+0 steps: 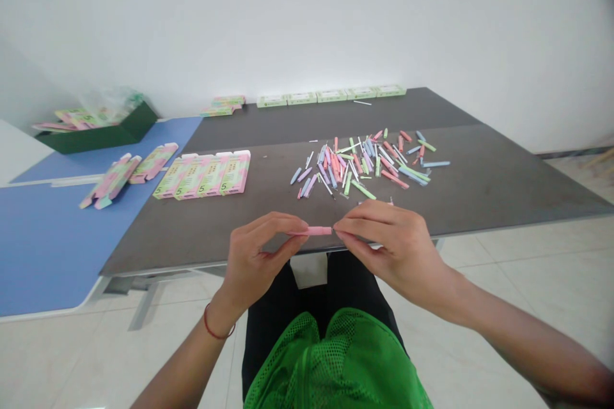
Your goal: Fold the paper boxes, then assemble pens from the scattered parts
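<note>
Between my hands, over the table's front edge, a slim pink pen-like plastic tube (319,231) lies level. My left hand (261,252) pinches its left end between thumb and fingers. At the tube's right end, my right hand (393,239) has thumb and fingertips closed together; a tiny dark tip shows there, but what the fingers hold is hidden. Beyond my hands is a loose heap of pen-like parts (357,163) in pink, red, green, blue and purple, mixed with thin white sticks.
Pink-and-green boxes (204,176) marked 5 lie in a row on the dark table (268,204). Left of them are flattened cartons (115,179) and a dark green bin (105,134) with packaging. Pale green boxes (330,96) line the back edge, near a small carton stack (223,105).
</note>
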`<state>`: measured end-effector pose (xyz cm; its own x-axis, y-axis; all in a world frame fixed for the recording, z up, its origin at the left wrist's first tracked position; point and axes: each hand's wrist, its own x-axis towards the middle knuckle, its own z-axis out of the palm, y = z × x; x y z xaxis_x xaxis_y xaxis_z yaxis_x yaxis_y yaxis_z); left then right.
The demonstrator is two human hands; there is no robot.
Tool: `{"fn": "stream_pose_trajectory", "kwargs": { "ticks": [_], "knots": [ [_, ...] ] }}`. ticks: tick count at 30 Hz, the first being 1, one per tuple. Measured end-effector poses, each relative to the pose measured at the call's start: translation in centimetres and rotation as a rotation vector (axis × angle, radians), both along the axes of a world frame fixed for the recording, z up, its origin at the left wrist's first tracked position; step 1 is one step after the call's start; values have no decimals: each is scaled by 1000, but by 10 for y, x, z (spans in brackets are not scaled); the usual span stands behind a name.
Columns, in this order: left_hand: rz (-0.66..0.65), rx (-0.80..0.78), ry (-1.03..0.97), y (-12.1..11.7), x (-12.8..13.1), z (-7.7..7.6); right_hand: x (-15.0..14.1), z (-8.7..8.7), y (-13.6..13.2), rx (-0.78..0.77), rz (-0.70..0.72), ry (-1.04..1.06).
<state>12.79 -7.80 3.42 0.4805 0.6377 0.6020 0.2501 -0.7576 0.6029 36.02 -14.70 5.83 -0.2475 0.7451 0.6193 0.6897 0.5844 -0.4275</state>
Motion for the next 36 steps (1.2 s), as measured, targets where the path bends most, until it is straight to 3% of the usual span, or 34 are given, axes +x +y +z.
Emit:
{"fn": "stream_pose_trajectory", "kwargs": {
  "ticks": [15,19,22,28,36],
  "knots": [
    [-22,-42,30,-2,2,-5,15,-6,20,-180,159,91],
    [-19,-57,13,-4,5,-7,13,-4,23,-277,233,352],
    [-36,-74,-5,-5,8,-8,3,-9,23,-370,170,595],
    [-42,-116,4,-8,15,-9,-17,-30,27,-749,61,1040],
    [-29,-151,21,-9,15,-7,-25,-33,31,-851,75,1255]
  ]
}}
